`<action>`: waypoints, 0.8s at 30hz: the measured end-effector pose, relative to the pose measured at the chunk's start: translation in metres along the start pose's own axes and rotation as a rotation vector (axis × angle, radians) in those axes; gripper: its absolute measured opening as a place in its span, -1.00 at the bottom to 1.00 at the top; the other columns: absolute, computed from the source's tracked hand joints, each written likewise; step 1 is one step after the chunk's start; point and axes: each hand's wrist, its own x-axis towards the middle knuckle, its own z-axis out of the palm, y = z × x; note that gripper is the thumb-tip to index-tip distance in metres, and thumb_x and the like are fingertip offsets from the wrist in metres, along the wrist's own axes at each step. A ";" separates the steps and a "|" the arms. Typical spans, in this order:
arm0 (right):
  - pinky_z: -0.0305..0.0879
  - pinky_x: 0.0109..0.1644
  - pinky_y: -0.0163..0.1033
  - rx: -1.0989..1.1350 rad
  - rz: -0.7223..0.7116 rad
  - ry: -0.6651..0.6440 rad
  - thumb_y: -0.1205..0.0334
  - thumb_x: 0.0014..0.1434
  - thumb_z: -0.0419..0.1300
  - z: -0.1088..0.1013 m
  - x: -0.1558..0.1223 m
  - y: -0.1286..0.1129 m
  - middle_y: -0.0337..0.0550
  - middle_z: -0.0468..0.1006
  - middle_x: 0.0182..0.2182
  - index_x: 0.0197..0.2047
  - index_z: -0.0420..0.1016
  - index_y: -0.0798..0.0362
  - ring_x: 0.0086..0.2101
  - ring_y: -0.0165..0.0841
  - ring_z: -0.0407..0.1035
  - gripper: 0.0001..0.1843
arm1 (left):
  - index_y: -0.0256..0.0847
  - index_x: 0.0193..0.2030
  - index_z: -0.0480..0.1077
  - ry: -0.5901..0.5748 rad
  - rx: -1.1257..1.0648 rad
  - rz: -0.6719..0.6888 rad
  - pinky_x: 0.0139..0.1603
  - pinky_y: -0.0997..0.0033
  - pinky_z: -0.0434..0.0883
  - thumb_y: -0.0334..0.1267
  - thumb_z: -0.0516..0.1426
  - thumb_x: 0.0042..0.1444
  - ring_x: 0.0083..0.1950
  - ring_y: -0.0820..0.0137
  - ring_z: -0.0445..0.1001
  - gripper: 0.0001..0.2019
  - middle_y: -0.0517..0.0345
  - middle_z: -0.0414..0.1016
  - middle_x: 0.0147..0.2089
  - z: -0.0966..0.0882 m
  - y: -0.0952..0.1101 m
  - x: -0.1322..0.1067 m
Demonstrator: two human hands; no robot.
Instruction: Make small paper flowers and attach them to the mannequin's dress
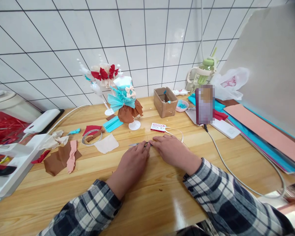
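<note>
My left hand (pixel 135 160) lies palm down on the wooden table, its fingers stretched forward. Its fingertips rest on a small tool with a pointed metal blade (pixel 132 144) and a dark handle. The blade points left past my fingers; much of the handle is covered. My right hand (pixel 171 149) also lies flat, with its fingertips close to the tool's right end. Beyond my hands is a small white and red box (pixel 158 127). A pale fabric piece (pixel 107 143) lies to the left of the blade.
A doll-size dress form (pixel 123 82) in blue and brown stands behind, near a cardboard box (pixel 165 103). A phone (pixel 205 105) stands at right with a cable. Fabric scraps (pixel 59 157) and a tape roll (pixel 83 139) lie left; fabric sheets (pixel 265 131) lie right.
</note>
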 end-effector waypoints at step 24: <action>0.24 -0.01 -0.25 0.162 0.157 0.115 0.27 0.29 -0.06 -0.009 0.003 0.000 -0.11 0.55 -0.07 0.03 0.47 -0.07 -0.07 -0.30 0.41 -0.64 | -0.52 0.23 0.23 0.041 -0.026 0.047 0.25 0.12 0.28 -0.32 -0.14 0.30 0.30 0.11 0.22 -0.56 -0.28 0.29 0.26 0.008 -0.001 0.000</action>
